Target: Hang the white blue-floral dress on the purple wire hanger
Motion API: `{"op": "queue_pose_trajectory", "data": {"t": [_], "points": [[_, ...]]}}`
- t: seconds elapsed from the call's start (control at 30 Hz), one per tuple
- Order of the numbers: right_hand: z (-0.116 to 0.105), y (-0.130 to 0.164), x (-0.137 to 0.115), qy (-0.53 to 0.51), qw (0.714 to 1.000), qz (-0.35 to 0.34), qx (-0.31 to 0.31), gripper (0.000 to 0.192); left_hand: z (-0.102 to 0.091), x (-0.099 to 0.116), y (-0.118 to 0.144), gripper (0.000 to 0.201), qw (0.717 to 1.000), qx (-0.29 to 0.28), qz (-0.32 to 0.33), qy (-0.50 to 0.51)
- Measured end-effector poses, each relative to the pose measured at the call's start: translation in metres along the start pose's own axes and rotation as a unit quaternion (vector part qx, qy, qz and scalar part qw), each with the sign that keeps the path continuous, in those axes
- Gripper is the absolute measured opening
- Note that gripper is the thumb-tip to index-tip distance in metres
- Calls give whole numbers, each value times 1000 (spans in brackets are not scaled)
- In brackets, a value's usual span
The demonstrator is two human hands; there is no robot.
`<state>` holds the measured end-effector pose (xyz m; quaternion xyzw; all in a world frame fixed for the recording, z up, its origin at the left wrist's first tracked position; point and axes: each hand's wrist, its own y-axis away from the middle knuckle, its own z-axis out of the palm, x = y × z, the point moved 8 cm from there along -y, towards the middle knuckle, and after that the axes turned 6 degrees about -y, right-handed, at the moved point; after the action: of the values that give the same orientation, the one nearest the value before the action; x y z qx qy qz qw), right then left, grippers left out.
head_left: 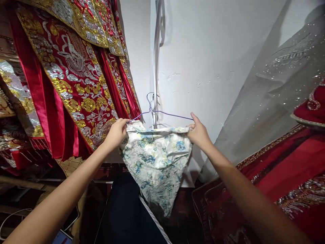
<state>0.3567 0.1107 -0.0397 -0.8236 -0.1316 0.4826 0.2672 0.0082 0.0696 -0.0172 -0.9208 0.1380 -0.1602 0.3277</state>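
A white garment (157, 159) with a blue and green floral print hangs in front of me, its top edge stretched nearly level and its body narrowing downward. Whether it is a skirt or a dress I cannot tell. My left hand (118, 133) is closed on its upper left corner, by the left end of a thin purple wire hanger (169, 114). At the upper right corner, my right hand (199, 133) pinches the cloth near the hanger's other end, thumb pointing up. The hanger's hook is at a narrow upright strip (156, 61) against the wall.
Red costumes (76, 67) with gold and silver embroidery hang on the left. Sheer sparkling fabric (266, 88) drapes at the right, above red beaded cloth (286, 159). A white wall (203, 51) stands behind. A phone-like screen (62, 237) shows at the bottom left.
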Motion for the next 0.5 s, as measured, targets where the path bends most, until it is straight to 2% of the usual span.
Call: {"op": "queue_pose_trajectory", "data": {"t": [0.13,0.23,0.33,0.4,0.43,0.5], "points": [[-15,-20,7,14,998,32,-50,59,4,-7,1,36,1000,-14,-10,6],[-26,-21,2,-13,990,59,-125,44,7,-26,3,37,997,-10,-66,49],[-24,-13,-1,-111,956,115,-244,33,10,-40,2,42,990,22,-110,82],[-13,-2,-2,-199,925,145,-289,33,19,-36,0,38,990,11,-97,99],[-8,3,-2,-231,922,145,-274,37,26,-30,0,36,990,-4,-84,111],[0,11,-3,-256,943,104,-186,42,40,-17,0,35,988,-32,-63,137]]}}
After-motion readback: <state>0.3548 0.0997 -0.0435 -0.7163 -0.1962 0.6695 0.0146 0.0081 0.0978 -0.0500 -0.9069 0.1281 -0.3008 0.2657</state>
